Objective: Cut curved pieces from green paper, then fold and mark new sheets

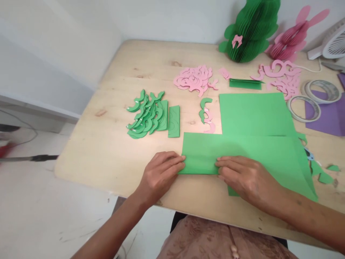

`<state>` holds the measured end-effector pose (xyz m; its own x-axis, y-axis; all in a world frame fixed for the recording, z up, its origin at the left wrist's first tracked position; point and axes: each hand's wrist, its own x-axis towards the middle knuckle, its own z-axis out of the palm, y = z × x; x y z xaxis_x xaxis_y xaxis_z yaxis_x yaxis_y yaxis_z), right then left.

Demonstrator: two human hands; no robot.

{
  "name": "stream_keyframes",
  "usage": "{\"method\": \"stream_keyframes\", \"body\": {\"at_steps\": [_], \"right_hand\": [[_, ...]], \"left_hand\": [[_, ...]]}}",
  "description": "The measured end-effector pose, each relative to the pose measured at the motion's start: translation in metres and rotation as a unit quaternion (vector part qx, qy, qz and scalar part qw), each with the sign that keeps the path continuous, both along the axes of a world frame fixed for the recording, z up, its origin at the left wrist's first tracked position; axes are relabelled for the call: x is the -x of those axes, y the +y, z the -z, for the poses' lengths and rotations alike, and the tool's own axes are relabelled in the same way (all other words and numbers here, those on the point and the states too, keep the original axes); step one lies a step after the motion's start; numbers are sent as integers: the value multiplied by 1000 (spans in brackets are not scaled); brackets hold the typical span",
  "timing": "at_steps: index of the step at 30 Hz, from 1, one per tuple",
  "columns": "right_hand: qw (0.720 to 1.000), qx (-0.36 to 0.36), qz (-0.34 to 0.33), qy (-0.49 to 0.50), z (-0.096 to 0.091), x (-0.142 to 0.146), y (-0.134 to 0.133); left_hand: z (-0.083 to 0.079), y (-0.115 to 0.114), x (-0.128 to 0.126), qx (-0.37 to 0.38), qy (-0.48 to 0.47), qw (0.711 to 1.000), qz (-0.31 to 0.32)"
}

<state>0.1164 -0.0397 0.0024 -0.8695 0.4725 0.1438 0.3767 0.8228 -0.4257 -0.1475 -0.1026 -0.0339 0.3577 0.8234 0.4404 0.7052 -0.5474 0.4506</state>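
A sheet of green paper (201, 153) lies near the front edge of the table, with a folded strip along its near side. At the sheet's left end, my left hand (161, 172) grips the corner with its fingers together. My right hand (244, 176) has its fingers closed along the folded near edge, farther right; its thumb is mostly hidden. More green paper (256, 111) lies behind and under this sheet, spreading to the right. Behind my left hand sit a heap of green paper cutouts (147, 117) and a small green rectangle with drawn curves (174, 121).
Pink cutouts (194, 78) lie at the back middle. A green honeycomb paper figure (252, 32) and a pink one (289, 41) stand by the wall, near a white fan (334, 45). Tape rolls (304, 118) rest on purple paper (330, 117). Green scraps (325, 177) lie right.
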Motion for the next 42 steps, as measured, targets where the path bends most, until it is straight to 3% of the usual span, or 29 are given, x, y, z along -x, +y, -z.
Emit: {"method": "stream_keyframes", "body": {"at_steps": [19,27,34,42], "right_hand": [[999,-33,-7,-9,-1,0,0],[996,-54,16,-69,-3,-2,-1],[990,-118,-6,-71,-6,3,-3],[988,-132,-9,-80,-9,5,-3]], "left_hand": [[-1,0,0,12,-1,1000,-4],[0,-1,1,8,-8,1000,-8],[-1,1,0,12,-14,1000,-8],[-2,2,-1,9,-11,1000,-7]]}}
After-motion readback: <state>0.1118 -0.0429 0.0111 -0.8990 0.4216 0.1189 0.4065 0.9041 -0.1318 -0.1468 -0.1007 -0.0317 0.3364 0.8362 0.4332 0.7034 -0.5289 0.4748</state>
